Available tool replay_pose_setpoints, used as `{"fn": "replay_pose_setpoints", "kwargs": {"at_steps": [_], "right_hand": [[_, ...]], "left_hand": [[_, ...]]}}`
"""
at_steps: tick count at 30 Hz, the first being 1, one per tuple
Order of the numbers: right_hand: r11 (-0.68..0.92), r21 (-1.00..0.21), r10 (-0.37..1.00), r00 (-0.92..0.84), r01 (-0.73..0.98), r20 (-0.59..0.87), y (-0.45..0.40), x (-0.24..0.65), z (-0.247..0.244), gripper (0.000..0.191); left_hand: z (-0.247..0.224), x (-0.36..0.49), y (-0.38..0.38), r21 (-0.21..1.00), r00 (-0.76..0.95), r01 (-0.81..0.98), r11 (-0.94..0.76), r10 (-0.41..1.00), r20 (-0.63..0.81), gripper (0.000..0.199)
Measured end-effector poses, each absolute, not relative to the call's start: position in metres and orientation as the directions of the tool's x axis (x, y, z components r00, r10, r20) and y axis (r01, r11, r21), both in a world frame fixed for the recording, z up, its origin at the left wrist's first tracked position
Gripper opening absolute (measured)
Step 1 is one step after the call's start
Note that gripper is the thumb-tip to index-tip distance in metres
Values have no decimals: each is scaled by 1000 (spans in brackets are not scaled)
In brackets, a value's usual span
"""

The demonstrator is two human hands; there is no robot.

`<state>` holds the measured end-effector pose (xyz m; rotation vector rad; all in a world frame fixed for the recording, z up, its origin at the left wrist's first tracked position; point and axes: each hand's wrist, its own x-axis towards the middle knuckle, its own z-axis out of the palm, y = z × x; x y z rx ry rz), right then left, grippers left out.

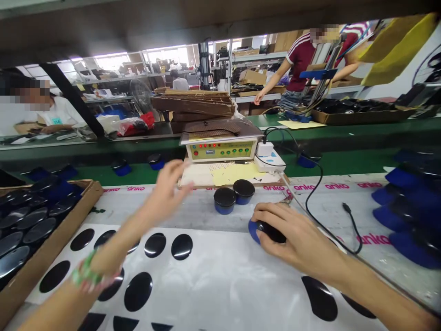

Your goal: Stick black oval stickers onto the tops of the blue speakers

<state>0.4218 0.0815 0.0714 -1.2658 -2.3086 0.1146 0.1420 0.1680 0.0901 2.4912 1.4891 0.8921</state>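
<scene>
My right hand (285, 230) is wrapped round a blue round piece with a black top (270, 231), low over the right part of the white sheet (220, 280). My left hand (168, 188), a little blurred, is raised above the table with fingers apart and nothing in them. Between the hands, farther back, two blue pieces with black tops (224, 200) (244, 191) stand side by side, touching or nearly so. Black discs (182, 247) lie in rows on the sheet, beneath and around my left forearm.
A cardboard tray (62, 236) of black-topped pieces stands at left, stacked blue pieces (409, 207) at right. Behind are a control box (222, 149), a power strip (270, 158) and a loose cable (353, 220). Blue pieces sit on the green belt (337, 163). People work beyond.
</scene>
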Motion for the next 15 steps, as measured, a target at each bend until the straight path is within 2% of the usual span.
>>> {"fn": "replay_pose_setpoints", "kwargs": {"at_steps": [2,3,5,6,7,10,12,15], "right_hand": [[618,-347,776,-478,705,412,69,407,78,17],[630,-393,774,-494,670,396,63,399,80,18],[622,-487,781,-534,613,324,55,384,81,20],[612,-519,782,-556,597,281,53,378,80,21],[604,-533,780,-577,592,243,52,374,79,23],[597,-499,772,-620,629,142,56,366,76,23],[610,-437,754,-654,661,62,65,361,78,18],[708,-359,667,-743,608,55,89,345,85,24]], "left_hand": [[77,163,103,371,478,730,-575,816,325,63],[68,170,75,390,540,712,-583,811,227,82],[48,174,37,421,562,710,-564,815,145,112],[38,169,28,430,535,731,-530,836,122,113],[30,161,25,425,480,763,-486,868,131,106],[9,124,32,337,213,897,-286,948,238,74],[-3,104,37,260,121,944,-200,949,291,76],[-17,99,34,167,163,962,-215,946,279,88]]}}
